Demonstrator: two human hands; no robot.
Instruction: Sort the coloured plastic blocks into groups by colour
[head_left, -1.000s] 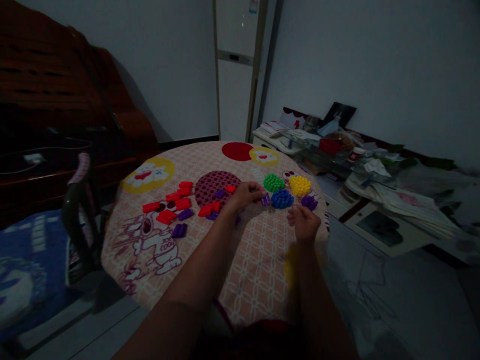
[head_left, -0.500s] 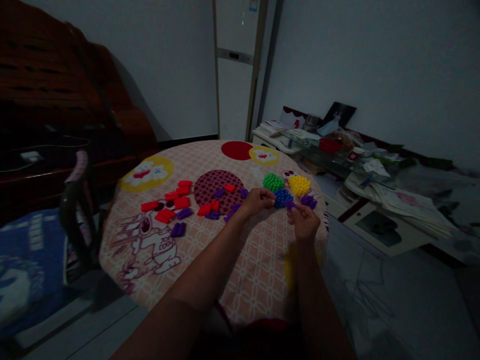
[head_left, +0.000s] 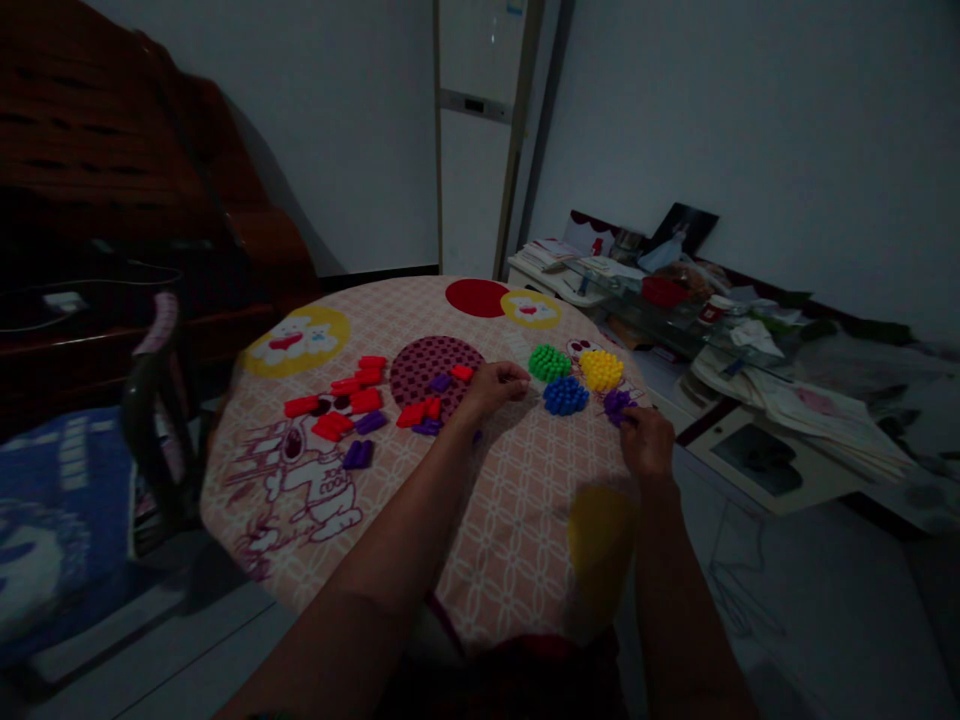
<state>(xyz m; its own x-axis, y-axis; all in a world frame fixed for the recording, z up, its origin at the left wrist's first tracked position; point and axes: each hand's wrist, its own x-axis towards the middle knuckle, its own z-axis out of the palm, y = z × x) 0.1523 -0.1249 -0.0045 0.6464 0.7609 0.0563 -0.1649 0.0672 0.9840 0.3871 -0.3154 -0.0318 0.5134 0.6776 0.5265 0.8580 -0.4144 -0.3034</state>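
Note:
My right hand (head_left: pixel 646 440) is at the right side of the round table, its fingertips pinched at a small pile of purple plastic pieces (head_left: pixel 617 406). They seem closed on one purple piece, partly hidden by the fingers. My left hand (head_left: pixel 496 390) hovers over the middle, fingers loosely bent with a gap between thumb and forefinger; I see nothing held there. Between the hands lie knobbly piles of small plastic pieces: blue (head_left: pixel 565 396), green (head_left: pixel 549 363) and yellow (head_left: pixel 601 371). Left of my left arm, red blocks (head_left: pixel 366 401) and purple blocks (head_left: pixel 358 455) lie scattered.
A patterned cloth (head_left: pixel 517 540) covers the table. At its left stands a chair (head_left: pixel 150 430), with a wooden bench (head_left: pixel 90 130) behind. A cluttered low cabinet (head_left: pixel 750 450) runs along the right wall. A tall white unit (head_left: pixel 476 190) stands at the back.
My right hand has moved right, from beside the blue pile to the purple pile, with a purple piece. My left hand has drawn back leftward from the blue pile, its fingers loosening.

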